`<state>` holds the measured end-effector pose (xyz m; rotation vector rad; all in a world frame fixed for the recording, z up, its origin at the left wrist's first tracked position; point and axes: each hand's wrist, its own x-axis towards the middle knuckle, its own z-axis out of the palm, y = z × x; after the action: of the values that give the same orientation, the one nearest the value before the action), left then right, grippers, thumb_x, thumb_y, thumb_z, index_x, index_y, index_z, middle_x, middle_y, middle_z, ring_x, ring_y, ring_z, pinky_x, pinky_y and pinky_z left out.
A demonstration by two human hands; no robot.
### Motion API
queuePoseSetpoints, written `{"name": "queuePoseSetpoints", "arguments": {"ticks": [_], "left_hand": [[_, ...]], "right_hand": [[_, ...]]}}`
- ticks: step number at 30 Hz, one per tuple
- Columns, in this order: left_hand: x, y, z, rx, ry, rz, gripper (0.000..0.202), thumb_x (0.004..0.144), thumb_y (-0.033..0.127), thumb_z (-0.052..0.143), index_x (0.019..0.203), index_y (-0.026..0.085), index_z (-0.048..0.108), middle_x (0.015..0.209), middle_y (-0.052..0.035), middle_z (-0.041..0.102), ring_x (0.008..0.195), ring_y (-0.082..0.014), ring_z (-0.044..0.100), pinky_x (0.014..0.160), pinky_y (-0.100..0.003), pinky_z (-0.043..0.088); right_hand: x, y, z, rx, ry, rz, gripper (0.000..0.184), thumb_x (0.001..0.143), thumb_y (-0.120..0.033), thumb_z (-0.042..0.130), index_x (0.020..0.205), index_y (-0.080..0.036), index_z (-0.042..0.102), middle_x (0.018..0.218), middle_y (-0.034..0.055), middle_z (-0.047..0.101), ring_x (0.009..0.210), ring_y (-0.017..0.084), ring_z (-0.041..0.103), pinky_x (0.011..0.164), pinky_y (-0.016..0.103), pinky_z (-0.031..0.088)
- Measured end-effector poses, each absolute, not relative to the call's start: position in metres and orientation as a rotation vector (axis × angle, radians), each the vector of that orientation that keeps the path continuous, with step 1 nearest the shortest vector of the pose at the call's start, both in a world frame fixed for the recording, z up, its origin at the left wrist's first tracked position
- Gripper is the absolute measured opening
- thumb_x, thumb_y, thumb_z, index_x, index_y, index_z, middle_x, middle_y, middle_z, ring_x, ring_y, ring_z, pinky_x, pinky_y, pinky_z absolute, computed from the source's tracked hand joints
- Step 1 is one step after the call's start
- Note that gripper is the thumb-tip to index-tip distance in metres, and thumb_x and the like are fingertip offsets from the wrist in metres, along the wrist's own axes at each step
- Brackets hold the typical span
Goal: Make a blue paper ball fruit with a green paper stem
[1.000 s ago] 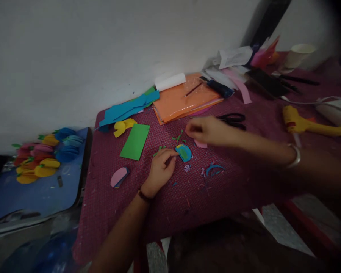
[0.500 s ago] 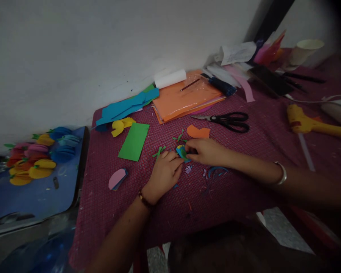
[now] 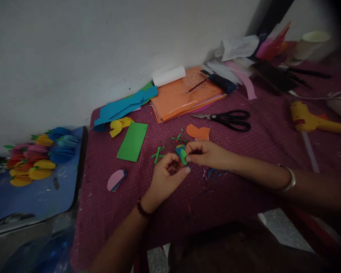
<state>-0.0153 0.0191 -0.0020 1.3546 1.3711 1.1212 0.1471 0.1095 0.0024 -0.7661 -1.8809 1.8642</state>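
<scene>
Above the cloth (image 3: 244,185), right hand (image 3: 207,154) pinches paper piece (image 3: 183,155); left hand (image 3: 165,178) curls loosely beside.

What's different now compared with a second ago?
The right hand drew back from near the scissors, leaving the orange cutout on the cloth, then pinched the blue-and-green paper piece and lifted it beside the left hand, whose fingers have curled open. The scissors, green sheet and glue gun stayed put.

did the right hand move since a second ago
Yes. The right hand has come back from beside the scissors toward the person, and now pinches the blue-green paper piece beside the left hand.
</scene>
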Motion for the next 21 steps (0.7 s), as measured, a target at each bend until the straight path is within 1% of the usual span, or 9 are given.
{"name": "queuePoseSetpoints", "arguments": {"ticks": [5,8,10,12,15,17,18,20,21], "left_hand": [[-0.01,0.016,-0.006,1.349,1.508,1.187,0.01,0.077,0.022,0.06,0.07,0.018,0.054,0.065,0.0019,0.054,0.062,-0.0103,0.049,0.058,-0.023,0.04],[-0.012,0.016,-0.006,1.327,1.5,1.204,0.011,0.078,0.024,0.06,0.071,0.018,0.055,0.064,0.0018,0.054,0.062,-0.0111,0.051,0.057,-0.023,0.04],[-0.014,0.018,-0.006,1.324,1.527,1.209,0.011,0.078,0.025,0.058,0.07,0.018,0.053,0.061,0.0026,0.053,0.059,-0.0105,0.05,0.054,-0.023,0.038],[-0.015,0.023,-0.005,1.415,1.615,1.18,0.011,0.076,0.021,0.057,0.067,0.018,0.051,0.058,0.004,0.05,0.054,-0.0093,0.046,0.051,-0.022,0.035],[-0.013,0.034,0.0,1.765,1.767,1.011,0.013,0.072,0.014,0.055,0.063,0.019,0.047,0.057,0.0049,0.046,0.053,-0.009,0.043,0.052,-0.022,0.033],[-0.011,0.04,0.005,2.011,1.804,0.848,0.013,0.072,0.012,0.054,0.063,0.019,0.047,0.059,0.0041,0.047,0.056,-0.0102,0.045,0.054,-0.023,0.033],[-0.01,0.042,0.007,2.106,1.809,0.786,0.012,0.073,0.012,0.053,0.065,0.019,0.048,0.061,0.0033,0.049,0.058,-0.0109,0.046,0.055,-0.024,0.034],[-0.009,0.045,0.009,2.24,1.783,0.736,0.01,0.077,0.012,0.052,0.069,0.019,0.05,0.067,0.0014,0.053,0.063,-0.0124,0.049,0.059,-0.026,0.037],[-0.009,0.046,0.009,2.273,1.746,0.764,0.01,0.078,0.011,0.052,0.071,0.019,0.052,0.07,0.0006,0.055,0.066,-0.0129,0.051,0.061,-0.026,0.039]], "right_hand": [[0.144,0.1,-0.002,-0.788,-1.777,1.942,0.018,0.075,-0.031,0.063,0.071,-0.017,0.052,0.061,-0.0064,0.044,0.051,0.005,0.037,0.047,0.02,0.029],[0.141,0.097,-0.006,-0.732,-1.737,1.988,0.017,0.077,-0.032,0.061,0.074,-0.018,0.051,0.061,-0.0066,0.044,0.051,0.006,0.038,0.047,0.02,0.032],[0.139,0.096,-0.009,-0.681,-1.766,1.962,0.015,0.079,-0.031,0.058,0.077,-0.018,0.05,0.062,-0.0061,0.044,0.052,0.007,0.04,0.049,0.02,0.034],[0.139,0.098,-0.01,-0.665,-1.848,1.791,0.01,0.081,-0.026,0.055,0.085,-0.018,0.051,0.068,-0.0042,0.048,0.058,0.009,0.044,0.054,0.022,0.038],[0.143,0.105,-0.011,-0.624,-2.103,1.301,0.017,0.079,-0.015,0.055,0.095,-0.018,0.055,0.086,0.0023,0.056,0.079,0.015,0.053,0.071,0.029,0.044],[0.148,0.113,-0.012,-0.551,-2.278,1.01,0.015,0.078,-0.01,0.055,0.09,-0.018,0.059,0.095,0.0063,0.059,0.092,0.018,0.053,0.081,0.033,0.042],[0.15,0.117,-0.012,-0.515,-2.329,0.905,0.012,0.079,-0.01,0.055,0.086,-0.018,0.061,0.097,0.0073,0.059,0.094,0.02,0.053,0.083,0.034,0.041],[0.153,0.126,-0.015,-0.47,-2.344,0.806,0.01,0.081,-0.011,0.056,0.079,-0.018,0.062,0.097,0.0074,0.06,0.093,0.019,0.054,0.083,0.035,0.041],[0.153,0.129,-0.017,-0.449,-2.314,0.811,0.009,0.081,-0.012,0.057,0.077,-0.018,0.063,0.094,0.0068,0.061,0.091,0.019,0.055,0.082,0.034,0.041]]}}
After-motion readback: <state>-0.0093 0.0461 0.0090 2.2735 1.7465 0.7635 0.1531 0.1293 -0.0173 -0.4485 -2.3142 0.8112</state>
